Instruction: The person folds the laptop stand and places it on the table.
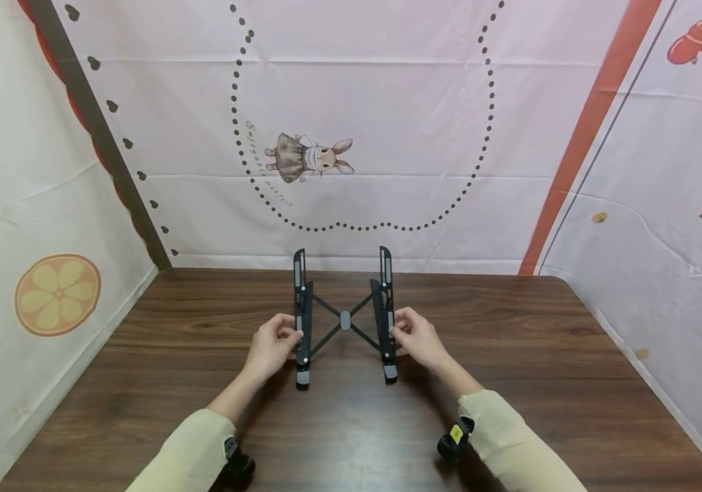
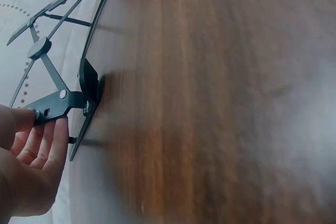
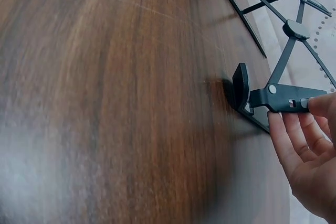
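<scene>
A black folding laptop stand (image 1: 345,320) is spread on the wooden table, its two long side arms joined by an X of thin bars with a grey hub. My left hand (image 1: 271,345) pinches the left arm near its front, thumb on top and fingers beneath. On the opposite side, my right hand (image 1: 420,337) pinches the right arm the same way. In the left wrist view, the left fingers (image 2: 50,145) lie under the bar beside an upturned front lip. The right wrist view shows the right thumb (image 3: 321,105) on the bar's face.
The brown wooden table (image 1: 345,437) extends around the stand. A white printed cloth (image 1: 363,123) hangs behind it, with more cloth at both sides. Black wrist cameras (image 1: 454,441) sit on both forearms, over pale sleeves.
</scene>
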`<state>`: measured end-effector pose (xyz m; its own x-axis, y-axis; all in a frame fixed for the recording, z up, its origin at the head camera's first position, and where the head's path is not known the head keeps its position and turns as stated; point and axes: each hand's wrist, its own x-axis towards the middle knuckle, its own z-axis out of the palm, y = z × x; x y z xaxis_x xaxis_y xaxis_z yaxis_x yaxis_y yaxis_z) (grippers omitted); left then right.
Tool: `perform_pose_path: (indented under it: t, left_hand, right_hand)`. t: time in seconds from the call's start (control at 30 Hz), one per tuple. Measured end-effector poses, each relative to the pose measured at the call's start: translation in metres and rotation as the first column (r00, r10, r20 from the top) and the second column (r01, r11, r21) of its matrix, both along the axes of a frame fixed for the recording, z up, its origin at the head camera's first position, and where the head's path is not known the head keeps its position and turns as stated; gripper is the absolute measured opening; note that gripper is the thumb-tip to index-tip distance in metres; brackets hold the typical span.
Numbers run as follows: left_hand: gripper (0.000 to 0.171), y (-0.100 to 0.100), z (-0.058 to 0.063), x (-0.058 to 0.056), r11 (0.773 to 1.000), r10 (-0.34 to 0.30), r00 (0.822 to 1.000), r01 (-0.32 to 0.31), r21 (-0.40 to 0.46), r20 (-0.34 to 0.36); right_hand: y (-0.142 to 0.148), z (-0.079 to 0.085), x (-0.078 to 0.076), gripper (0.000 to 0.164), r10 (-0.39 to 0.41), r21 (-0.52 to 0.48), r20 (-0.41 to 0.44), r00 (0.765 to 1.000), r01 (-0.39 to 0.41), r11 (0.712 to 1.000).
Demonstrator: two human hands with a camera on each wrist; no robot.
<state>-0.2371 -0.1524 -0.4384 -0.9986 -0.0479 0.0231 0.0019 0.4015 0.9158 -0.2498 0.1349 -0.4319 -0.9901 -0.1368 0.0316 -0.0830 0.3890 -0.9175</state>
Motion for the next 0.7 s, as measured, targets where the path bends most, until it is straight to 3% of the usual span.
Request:
perform_pose_path:
  t: [0.7]
  left_hand:
    - [0.023,0.020,-0.001,-0.012,1.000,-0.017,1.000,0.017,0.001,-0.005]
  right_hand:
    - [0.019,0.002,0.000,0.023,-0.026,0.019,0.022,0.999,0.025,1.000]
